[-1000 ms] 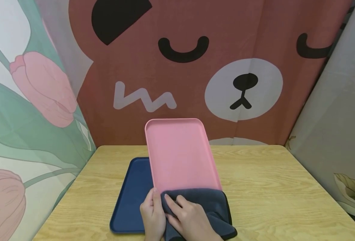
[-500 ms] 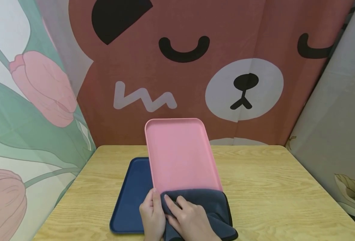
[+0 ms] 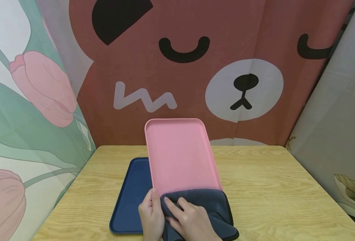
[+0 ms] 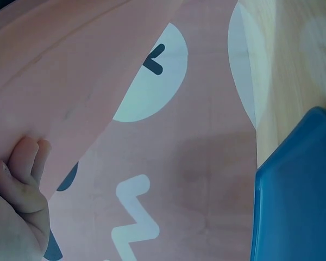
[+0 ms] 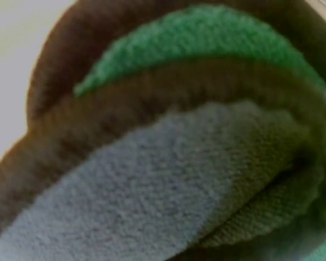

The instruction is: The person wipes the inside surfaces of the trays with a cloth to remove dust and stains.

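Note:
A pink rectangular tray (image 3: 181, 154) stands tilted up in the head view. My left hand (image 3: 151, 214) grips its lower left edge. Seen from the left wrist, the tray's pink side (image 4: 70, 70) slants across the upper left, and the left hand's fingers (image 4: 23, 190) curl at it. A dark grey-blue cloth (image 3: 214, 201) with a black border covers the tray's lower part. My right hand (image 3: 192, 217) holds bunched cloth against the tray, index finger on top. The right wrist view is filled by cloth folds (image 5: 141, 185), grey and green with a dark border; the hand is hidden there.
A dark blue tray (image 3: 129, 204) lies flat on the wooden table (image 3: 264, 194), partly behind the pink tray and left hand. Its corner (image 4: 299, 190) shows in the left wrist view. A bear-print curtain (image 3: 129, 130) hangs behind the table, with printed curtains on both sides.
The cloth's lower right corner has shifted very slightly right, and my left hand a touch left. The pink tray and the right hand look almost unmoved.

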